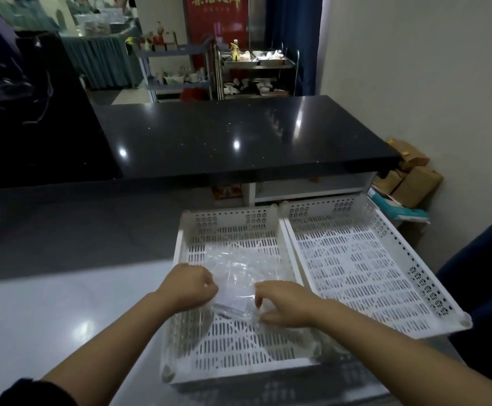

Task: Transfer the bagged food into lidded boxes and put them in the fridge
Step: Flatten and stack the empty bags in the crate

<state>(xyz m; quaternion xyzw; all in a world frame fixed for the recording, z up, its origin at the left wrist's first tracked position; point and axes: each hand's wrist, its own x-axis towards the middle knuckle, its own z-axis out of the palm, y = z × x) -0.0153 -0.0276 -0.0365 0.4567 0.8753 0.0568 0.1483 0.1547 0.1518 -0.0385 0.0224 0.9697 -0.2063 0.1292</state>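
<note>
A clear plastic bag [238, 273] lies crumpled inside the left of two white perforated trays [186, 250]. My left hand [189, 284] pinches the bag's left edge with closed fingers. My right hand [282, 303] grips the bag's right edge, fingers curled down onto the plastic. The bag's contents are hard to make out; something small and pale shows through between my hands. No lidded box or fridge is in view.
A second white perforated tray [370, 268] sits touching the first on its right. Both rest on a grey counter [63, 303]. Behind is a raised black countertop [224, 136]. Cardboard boxes [411, 177] stand by the right wall; trolleys of dishes [256, 71] stand further back.
</note>
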